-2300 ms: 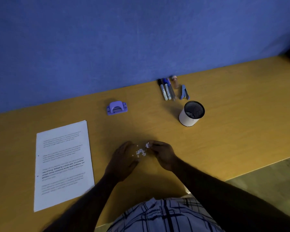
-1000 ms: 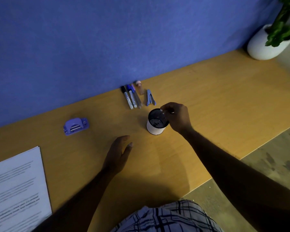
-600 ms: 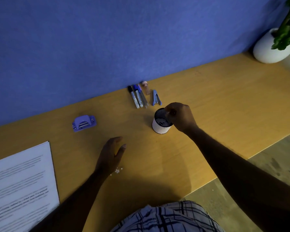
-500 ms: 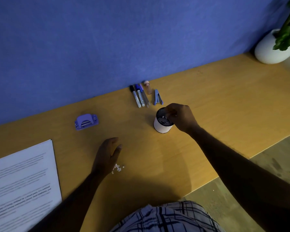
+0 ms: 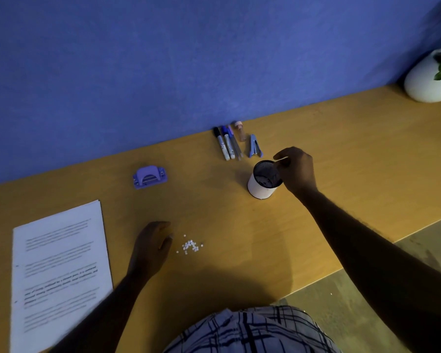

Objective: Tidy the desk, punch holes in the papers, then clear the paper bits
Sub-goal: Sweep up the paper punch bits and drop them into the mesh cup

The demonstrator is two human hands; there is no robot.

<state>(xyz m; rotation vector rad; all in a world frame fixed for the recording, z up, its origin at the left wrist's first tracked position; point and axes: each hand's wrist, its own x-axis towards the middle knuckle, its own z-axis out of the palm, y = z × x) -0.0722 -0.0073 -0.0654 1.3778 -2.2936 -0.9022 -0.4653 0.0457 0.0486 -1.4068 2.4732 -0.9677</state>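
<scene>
A small heap of white paper bits [image 5: 190,246] lies on the wooden desk [image 5: 354,159] near its front. My left hand [image 5: 150,247] rests flat on the desk just left of the heap, holding nothing. My right hand [image 5: 297,169] hovers at the right rim of the white pen cup [image 5: 261,188], with thumb and fingers pinched together over its dark opening; I see nothing between the fingertips. The purple hole punch [image 5: 150,176] sits further back to the left. A stack of printed papers [image 5: 59,271] lies at the left front.
Several pens [image 5: 227,143], a small tube and a blue stapler [image 5: 254,150] lie in a row against the blue wall behind the cup. A white plant pot [image 5: 425,80] stands at the far right. The desk's front edge runs diagonally at the lower right.
My right hand carried paper bits from the heap to the cup and stays pinched over its rim. My left hand slid left, uncovering the heap.
</scene>
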